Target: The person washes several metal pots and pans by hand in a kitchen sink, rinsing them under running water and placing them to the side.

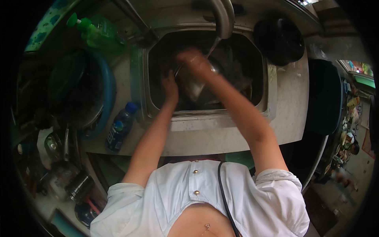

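A round shiny metal vessel [192, 84], perhaps a bowl or pot, is tilted inside the stainless steel sink [201, 113]. At its left rim is my left hand [170, 86], fingers pointing up the picture; the grip is blurred. My right hand [195, 63] is over the vessel's upper part, blurred, and whether it holds anything cannot be told. A thin stream of water [213, 47] runs from the curved metal faucet [226, 22] beside my right hand. Other dim items lie in the sink's right part, too dark to name.
Left of the sink stand a green pump bottle [100, 32], a large blue-rimmed basin [109, 89] with dark contents, and a plastic bottle with a blue cap [120, 127]. A black round pot [279, 41] sits at the upper right. Cookware crowds the lower left.
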A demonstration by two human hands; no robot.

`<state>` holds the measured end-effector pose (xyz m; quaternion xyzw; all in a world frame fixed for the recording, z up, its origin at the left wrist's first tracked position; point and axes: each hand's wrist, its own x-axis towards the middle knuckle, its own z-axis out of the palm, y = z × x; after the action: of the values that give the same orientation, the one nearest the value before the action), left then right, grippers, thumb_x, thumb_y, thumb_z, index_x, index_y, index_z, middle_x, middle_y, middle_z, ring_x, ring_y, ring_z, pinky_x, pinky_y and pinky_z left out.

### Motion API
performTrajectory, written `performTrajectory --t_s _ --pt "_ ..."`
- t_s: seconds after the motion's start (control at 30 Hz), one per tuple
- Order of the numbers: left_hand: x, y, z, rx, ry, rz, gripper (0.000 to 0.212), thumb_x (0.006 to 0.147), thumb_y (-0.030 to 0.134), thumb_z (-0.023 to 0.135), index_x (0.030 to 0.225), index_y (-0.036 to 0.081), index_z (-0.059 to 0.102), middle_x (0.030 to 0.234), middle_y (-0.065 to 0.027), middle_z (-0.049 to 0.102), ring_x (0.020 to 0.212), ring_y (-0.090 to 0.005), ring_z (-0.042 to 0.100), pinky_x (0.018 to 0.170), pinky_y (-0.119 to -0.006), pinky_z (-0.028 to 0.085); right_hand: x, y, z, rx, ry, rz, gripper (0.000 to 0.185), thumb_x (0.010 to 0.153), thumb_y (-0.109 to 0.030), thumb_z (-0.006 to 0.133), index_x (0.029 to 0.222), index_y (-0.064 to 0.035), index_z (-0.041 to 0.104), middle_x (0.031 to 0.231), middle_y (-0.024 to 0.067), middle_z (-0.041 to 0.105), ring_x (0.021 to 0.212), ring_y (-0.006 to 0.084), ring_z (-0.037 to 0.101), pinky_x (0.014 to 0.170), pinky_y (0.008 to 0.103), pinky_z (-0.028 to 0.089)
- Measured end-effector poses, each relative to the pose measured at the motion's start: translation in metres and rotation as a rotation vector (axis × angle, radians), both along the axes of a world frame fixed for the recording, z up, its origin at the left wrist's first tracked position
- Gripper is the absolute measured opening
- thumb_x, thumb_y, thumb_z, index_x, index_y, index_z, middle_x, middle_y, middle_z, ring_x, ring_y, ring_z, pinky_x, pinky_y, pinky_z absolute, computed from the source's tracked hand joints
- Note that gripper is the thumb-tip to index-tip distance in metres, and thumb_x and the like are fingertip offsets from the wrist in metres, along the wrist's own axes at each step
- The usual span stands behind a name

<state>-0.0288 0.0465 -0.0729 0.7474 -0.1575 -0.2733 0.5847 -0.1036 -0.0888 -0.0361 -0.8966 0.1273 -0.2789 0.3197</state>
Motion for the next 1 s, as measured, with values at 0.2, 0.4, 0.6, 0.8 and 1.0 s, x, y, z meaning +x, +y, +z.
performTrajectory --t_s 0.2,0.4,0.6,0.8,1.0 --pt "0.004 0.010 0.013 0.091 -0.082 -0.037 0.047 0.087 0.035 0.041 0.076 -0.008 0.055 0.071 -0.0157 0.058 0.065 -0.0181 0.049 0.061 -0.033 0.039 -0.002 -0.010 0.019 -0.045 -0.029 -0.232 0.026 0.068 -0.017 0.063 0.091 -0.0061 0.055 0.091 0.0151 0.055 0.089 0.0326 0.052 0.076 0.0406 0.043" --pt "0.033 0.029 -0.009 0.164 -0.312 -0.154 0.049 0.087 0.040 0.040 0.082 -0.006 0.056 0.073 -0.0107 0.057 0.066 -0.0178 0.050 0.061 -0.033 0.038 0.004 -0.019 0.031 0.277 0.333 -0.263 0.023 0.073 -0.018 0.058 0.090 -0.0041 0.052 0.094 0.0165 0.054 0.089 0.0355 0.051 0.074 0.0417 0.043" --pt "0.057 -0.047 0.054 0.240 0.214 -0.110 0.059 0.088 0.047 0.032 0.083 -0.006 0.058 0.071 -0.0184 0.058 0.066 -0.0254 0.054 0.063 -0.037 0.040 0.028 0.033 0.042 -0.165 0.186 -0.205 0.030 0.067 -0.017 0.061 0.092 -0.0025 0.053 0.101 0.0173 0.054 0.096 0.0338 0.051 0.083 0.0390 0.041" --pt "0.033 -0.029 0.070 0.172 -0.020 -0.170 0.046 0.087 0.038 0.042 0.071 -0.002 0.057 0.061 -0.0070 0.050 0.059 -0.0149 0.044 0.057 -0.030 0.035 -0.013 0.000 0.051 0.564 0.253 -0.525 0.024 0.066 -0.014 0.061 0.086 -0.0041 0.054 0.093 0.0143 0.056 0.090 0.0340 0.052 0.078 0.0414 0.042" --pt "0.031 -0.027 0.053 0.164 -0.141 -0.187 0.041 0.086 0.033 0.044 0.068 -0.002 0.056 0.057 -0.0142 0.048 0.053 -0.0176 0.042 0.053 -0.033 0.035 -0.009 0.054 0.068 -0.135 -0.080 -0.279 0.023 0.070 -0.015 0.059 0.087 -0.0018 0.052 0.088 0.0169 0.056 0.083 0.0347 0.054 0.071 0.0417 0.045"
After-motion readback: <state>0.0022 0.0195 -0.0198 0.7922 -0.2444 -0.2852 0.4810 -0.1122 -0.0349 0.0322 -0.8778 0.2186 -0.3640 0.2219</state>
